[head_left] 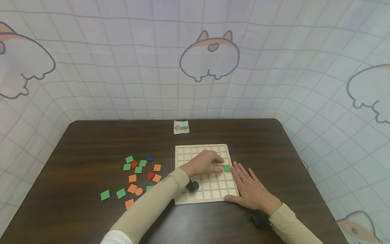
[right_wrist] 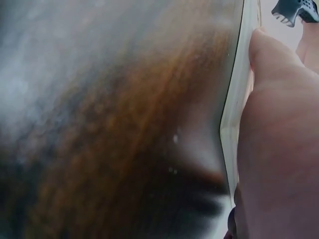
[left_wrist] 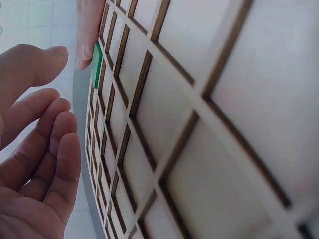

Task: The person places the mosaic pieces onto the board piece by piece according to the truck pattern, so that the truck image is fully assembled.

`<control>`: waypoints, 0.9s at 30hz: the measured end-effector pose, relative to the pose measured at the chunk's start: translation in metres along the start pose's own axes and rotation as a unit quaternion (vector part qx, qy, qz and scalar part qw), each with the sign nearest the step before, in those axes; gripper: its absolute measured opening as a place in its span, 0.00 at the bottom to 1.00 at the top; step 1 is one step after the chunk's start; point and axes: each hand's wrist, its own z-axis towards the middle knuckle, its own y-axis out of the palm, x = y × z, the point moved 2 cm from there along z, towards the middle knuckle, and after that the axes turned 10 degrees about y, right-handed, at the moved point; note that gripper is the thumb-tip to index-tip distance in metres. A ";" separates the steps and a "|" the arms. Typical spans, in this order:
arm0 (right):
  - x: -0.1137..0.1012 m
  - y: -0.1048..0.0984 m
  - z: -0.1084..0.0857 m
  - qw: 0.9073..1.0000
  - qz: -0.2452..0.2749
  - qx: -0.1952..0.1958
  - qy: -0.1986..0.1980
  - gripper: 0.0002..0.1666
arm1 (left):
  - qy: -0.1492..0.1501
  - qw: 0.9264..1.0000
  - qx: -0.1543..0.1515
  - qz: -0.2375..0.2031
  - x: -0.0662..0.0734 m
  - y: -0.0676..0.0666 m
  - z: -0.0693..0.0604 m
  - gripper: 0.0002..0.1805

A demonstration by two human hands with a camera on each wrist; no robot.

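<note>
A left hand, empty, fingers loosely bent, hovers over a wooden grid board beside a green square tile in its rightmost column; the right hand, fingers extended, touches the board's edge; loose coloured tiles lie to the left

Soft light — right-wrist view's tabletop blurry, glare-hazed.

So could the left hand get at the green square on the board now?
Probably yes: the left hand, apparently empty, is close beside the green square, and nothing visible lies between them.
</note>
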 end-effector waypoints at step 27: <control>-0.006 -0.002 0.000 1.000 -0.023 -0.007 0.009 0.66 | -0.008 0.998 0.056 0.010 -0.006 -0.025 -0.047 0.17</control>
